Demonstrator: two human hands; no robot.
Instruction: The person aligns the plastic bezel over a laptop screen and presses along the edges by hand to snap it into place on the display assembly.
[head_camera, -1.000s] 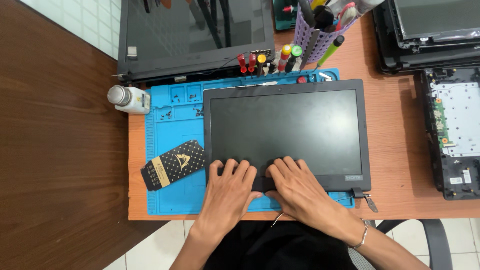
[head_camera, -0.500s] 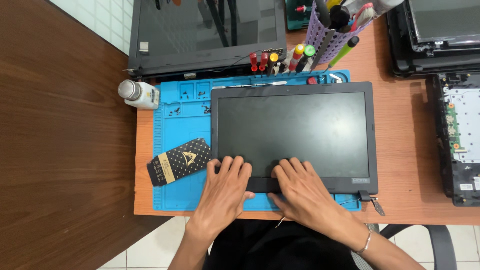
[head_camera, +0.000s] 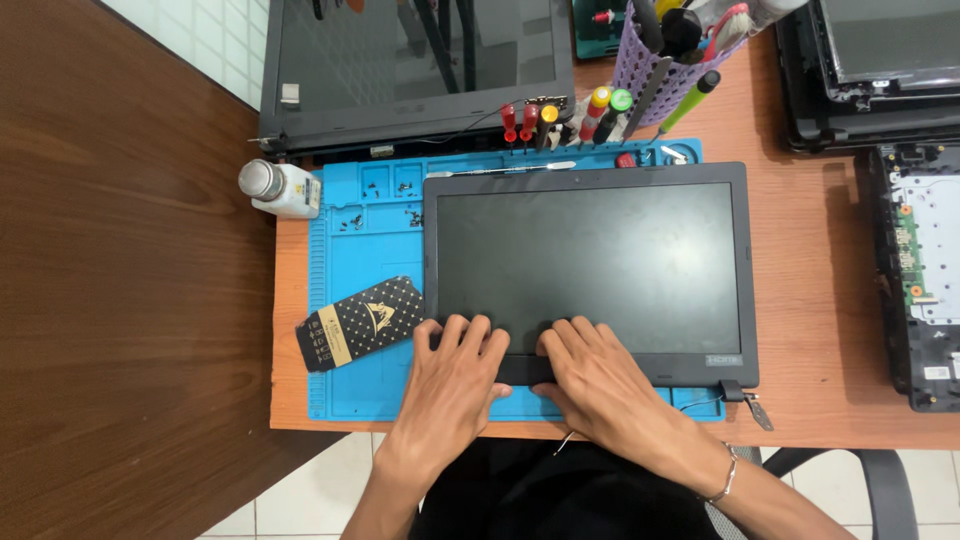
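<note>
A detached laptop screen panel (head_camera: 590, 265) with a black bezel lies face up on a blue repair mat (head_camera: 360, 240). My left hand (head_camera: 452, 375) and my right hand (head_camera: 595, 378) lie side by side on the panel's near bezel, fingers spread and pressing flat on it, holding nothing. A thin cable and a small hinge bracket (head_camera: 748, 400) stick out at the panel's near right corner.
A black patterned box (head_camera: 358, 322) lies left of my hands. A small white bottle (head_camera: 278, 188) stands at the mat's far left. Screwdrivers (head_camera: 560, 118) and a purple tool holder (head_camera: 668, 55) stand behind. Another laptop lid (head_camera: 415, 65) is at the back, laptop parts (head_camera: 915, 270) at right.
Both hands stay on the near bezel, with the fingers shifting only slightly. The view has drifted, so everything sits a little further right in the frame.
</note>
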